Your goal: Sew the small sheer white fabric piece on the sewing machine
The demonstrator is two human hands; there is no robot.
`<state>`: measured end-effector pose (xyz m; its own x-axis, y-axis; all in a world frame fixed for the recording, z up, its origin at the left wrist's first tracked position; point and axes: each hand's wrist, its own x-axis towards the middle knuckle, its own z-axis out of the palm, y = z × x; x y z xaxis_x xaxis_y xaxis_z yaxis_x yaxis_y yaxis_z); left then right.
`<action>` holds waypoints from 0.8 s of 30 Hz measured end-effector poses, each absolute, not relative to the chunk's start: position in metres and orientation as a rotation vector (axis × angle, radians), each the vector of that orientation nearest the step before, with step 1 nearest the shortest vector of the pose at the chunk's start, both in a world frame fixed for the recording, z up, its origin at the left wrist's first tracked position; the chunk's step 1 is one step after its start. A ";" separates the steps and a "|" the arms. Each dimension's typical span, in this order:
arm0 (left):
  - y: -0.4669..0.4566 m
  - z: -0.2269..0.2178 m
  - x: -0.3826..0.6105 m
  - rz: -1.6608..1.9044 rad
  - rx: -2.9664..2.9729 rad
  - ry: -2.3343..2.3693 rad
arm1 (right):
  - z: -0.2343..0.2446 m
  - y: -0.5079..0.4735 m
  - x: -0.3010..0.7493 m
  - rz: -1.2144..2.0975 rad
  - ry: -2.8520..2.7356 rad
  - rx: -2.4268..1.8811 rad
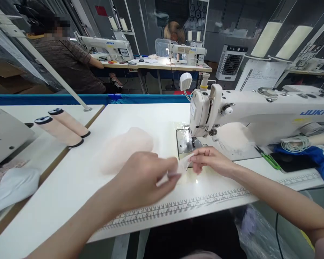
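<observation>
In front of the sewing machine, a small piece of thin white fabric is stretched between my two hands. My left hand pinches its left end between thumb and forefinger and is somewhat blurred. A small greyish bit shows by the left fingertips, too smeared to name. The right end is gripped by the fingertips of my right hand, just below the needle plate. Pale pink sheer fabric lies on the table behind my left hand. More pale fabric rests under the machine's arm.
Two thread cones lie at the left near the table's seam. Green-handled scissors, a dark phone and a blue cloth are at the right. A printed ruler runs along the front edge. A person sits beyond, back left.
</observation>
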<state>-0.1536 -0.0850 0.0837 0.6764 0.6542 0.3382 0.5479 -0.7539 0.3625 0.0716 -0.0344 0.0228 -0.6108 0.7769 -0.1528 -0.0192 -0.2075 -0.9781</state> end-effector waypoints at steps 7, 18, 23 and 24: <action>-0.132 0.064 -0.161 0.467 2.582 0.849 | 0.034 -0.037 0.042 2.001 -1.490 -0.802; -0.064 0.036 -0.231 0.612 1.484 1.136 | 0.059 -0.034 0.011 1.796 -1.755 -0.786; -0.071 0.042 -0.262 0.916 1.211 1.227 | 0.052 -0.024 -0.009 1.618 -1.801 -0.723; -0.067 0.045 -0.268 0.990 1.197 1.259 | 0.051 -0.021 -0.015 1.597 -1.793 -0.721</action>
<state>-0.2681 -0.0670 0.0452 0.0917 0.9839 -0.1532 0.0840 0.1456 0.9858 -0.0154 -0.0208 0.0505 -0.6560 0.7489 0.0935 -0.0066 0.1182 -0.9930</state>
